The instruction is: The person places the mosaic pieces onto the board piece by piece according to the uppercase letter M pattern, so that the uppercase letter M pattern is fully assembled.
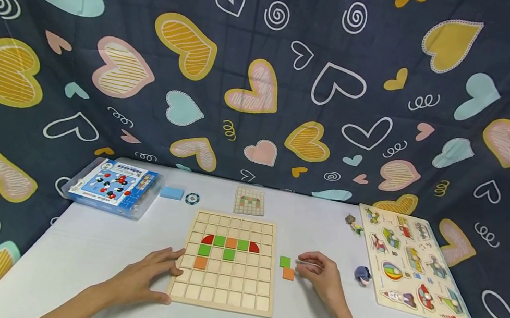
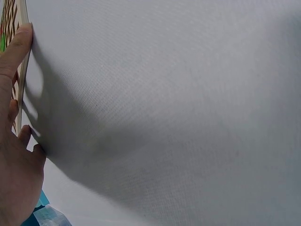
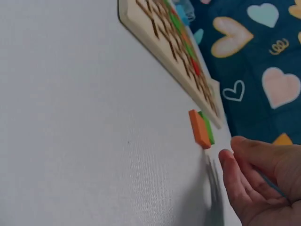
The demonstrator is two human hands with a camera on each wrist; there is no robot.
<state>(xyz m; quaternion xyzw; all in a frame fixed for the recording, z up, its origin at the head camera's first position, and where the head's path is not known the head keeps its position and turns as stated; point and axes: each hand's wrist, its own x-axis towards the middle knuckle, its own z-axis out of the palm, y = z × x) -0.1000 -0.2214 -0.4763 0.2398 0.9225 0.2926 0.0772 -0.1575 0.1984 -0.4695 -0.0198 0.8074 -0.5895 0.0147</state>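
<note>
A wooden grid board (image 1: 219,306) lies on the white table. Several tiles sit in its cells: red rounded pieces (image 1: 254,247) at both ends of one row, plus green squares (image 1: 228,254) and orange squares (image 1: 200,262). My left hand (image 1: 144,277) rests against the board's left edge, fingers touching the frame. To the right of the board lie a loose green tile (image 1: 285,261) and a loose orange tile (image 1: 288,274), corners close together. Just beside them is my right hand (image 1: 323,279), fingers loosely bent; in the right wrist view nothing shows between thumb and fingers.
Behind the board lies a pattern card (image 1: 250,201). At the back left are a boxed set (image 1: 114,187), a blue block (image 1: 172,193) and a round chip (image 1: 192,199). On the right stand a picture puzzle board (image 1: 417,272) and small figurines (image 1: 362,275).
</note>
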